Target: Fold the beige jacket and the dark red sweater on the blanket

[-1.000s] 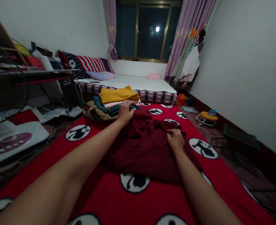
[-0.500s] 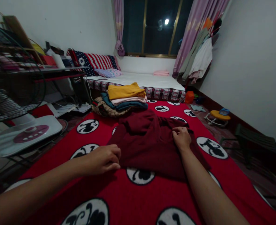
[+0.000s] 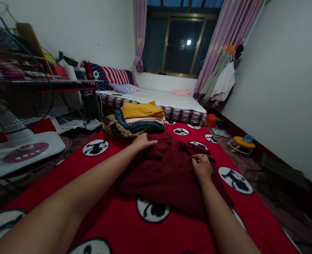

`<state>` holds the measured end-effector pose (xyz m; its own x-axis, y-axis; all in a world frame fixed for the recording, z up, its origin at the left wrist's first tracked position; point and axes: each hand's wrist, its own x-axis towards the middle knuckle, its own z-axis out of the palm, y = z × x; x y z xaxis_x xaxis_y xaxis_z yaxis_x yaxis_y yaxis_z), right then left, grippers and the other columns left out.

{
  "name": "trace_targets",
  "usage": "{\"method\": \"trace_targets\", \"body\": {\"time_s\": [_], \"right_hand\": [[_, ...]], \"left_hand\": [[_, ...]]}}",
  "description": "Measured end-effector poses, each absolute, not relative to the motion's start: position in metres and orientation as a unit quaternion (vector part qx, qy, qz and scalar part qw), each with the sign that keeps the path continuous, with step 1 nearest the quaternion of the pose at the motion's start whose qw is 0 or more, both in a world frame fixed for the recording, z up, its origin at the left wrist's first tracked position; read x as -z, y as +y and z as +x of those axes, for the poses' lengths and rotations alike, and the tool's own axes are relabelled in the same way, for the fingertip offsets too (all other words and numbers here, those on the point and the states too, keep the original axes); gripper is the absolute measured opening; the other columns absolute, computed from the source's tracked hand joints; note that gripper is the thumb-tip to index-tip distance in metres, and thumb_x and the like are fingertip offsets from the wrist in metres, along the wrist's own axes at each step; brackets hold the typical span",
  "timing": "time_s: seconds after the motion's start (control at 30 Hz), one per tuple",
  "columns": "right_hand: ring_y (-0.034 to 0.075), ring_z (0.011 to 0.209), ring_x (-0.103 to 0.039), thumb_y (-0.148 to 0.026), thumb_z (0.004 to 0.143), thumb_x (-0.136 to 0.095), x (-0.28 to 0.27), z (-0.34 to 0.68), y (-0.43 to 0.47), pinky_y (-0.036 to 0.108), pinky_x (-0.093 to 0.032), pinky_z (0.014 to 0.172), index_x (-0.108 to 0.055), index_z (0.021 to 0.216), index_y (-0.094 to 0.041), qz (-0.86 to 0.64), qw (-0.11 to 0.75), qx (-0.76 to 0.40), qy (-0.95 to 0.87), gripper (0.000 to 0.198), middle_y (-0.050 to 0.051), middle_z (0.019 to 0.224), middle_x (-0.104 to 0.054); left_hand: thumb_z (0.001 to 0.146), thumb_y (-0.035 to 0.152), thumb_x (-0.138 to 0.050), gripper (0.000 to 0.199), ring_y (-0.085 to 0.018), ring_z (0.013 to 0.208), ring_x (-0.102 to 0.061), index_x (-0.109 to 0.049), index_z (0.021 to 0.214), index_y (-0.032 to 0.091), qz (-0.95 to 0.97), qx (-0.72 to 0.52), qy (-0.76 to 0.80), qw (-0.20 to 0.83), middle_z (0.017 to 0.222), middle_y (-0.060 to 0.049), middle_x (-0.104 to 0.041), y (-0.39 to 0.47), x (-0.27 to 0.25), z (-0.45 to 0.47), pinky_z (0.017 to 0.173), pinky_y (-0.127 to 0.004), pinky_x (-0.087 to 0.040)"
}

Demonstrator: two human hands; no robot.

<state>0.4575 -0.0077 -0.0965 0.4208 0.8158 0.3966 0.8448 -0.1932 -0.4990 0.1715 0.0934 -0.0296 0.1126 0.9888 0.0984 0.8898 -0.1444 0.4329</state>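
A dark red garment point(image 3: 161, 180) lies spread and rumpled in front of me, its kind hard to tell. My left hand point(image 3: 142, 141) is at its far left edge, thumb stretched out away from the fingers, which are partly hidden. On the garment's right side, my right hand point(image 3: 202, 168) has its fingers curled in against the cloth. Just beyond my left hand is a stack of folded clothes, with a yellow one point(image 3: 142, 110) on top of pink and teal ones. The stack rests on a tan patterned bag or cushion point(image 3: 116, 128).
A red blanket point(image 3: 172, 236) with white round prints lies under the garment. Behind it stands a bed point(image 3: 166, 95). To the left are a fan point(image 3: 26, 148) and a cluttered desk point(image 3: 73, 82). Stools, one yellow-topped point(image 3: 243, 141), stand at the right.
My left hand has moved forward and right, from the garment's near left edge to its far left edge, and its thumb has spread. My right hand stays on the cloth. The view has tilted up slightly.
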Motion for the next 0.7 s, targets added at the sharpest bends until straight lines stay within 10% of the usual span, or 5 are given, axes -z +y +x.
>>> {"method": "trace_targets", "body": {"time_s": [0.17, 0.37, 0.7], "right_hand": [[0.018, 0.084, -0.062, -0.024, 0.082, -0.054, 0.097, 0.458, -0.007, 0.029, -0.043, 0.068, -0.072, 0.088, -0.021, -0.77, 0.343, 0.015, -0.537, 0.019, 0.004, 0.108, -0.062], [0.018, 0.077, -0.061, -0.025, 0.078, -0.053, 0.102, 0.461, -0.005, 0.031, -0.045, 0.071, -0.071, 0.086, -0.018, -0.743, 0.41, 0.027, -0.528, 0.021, 0.007, 0.101, -0.063], [0.017, 0.068, -0.061, -0.048, 0.083, -0.054, 0.102, 0.455, -0.003, 0.032, -0.051, 0.069, -0.067, 0.092, -0.017, -0.604, 0.556, -0.059, -0.568, 0.035, 0.009, 0.093, -0.068]], "left_hand": [[0.071, 0.035, -0.074, 0.029, -0.03, 0.103, -0.064, -0.071, 0.094, 0.017, 0.748, -0.193, 0.625, 0.112, 0.104, -0.012, -0.071, 0.108, 0.012, 0.19, 0.086, -0.034, -0.049], [0.08, 0.019, -0.063, 0.015, -0.022, 0.112, -0.056, -0.065, 0.094, 0.018, 0.799, -0.511, 0.315, -0.031, 0.118, -0.007, -0.059, 0.063, -0.008, 0.185, 0.097, -0.035, -0.044], [0.074, 0.002, -0.05, 0.033, -0.017, 0.099, -0.059, -0.062, 0.097, 0.021, 0.953, -0.179, 0.217, 0.11, 0.103, -0.003, -0.065, -0.029, 0.07, 0.116, 0.086, -0.026, -0.045]]}}
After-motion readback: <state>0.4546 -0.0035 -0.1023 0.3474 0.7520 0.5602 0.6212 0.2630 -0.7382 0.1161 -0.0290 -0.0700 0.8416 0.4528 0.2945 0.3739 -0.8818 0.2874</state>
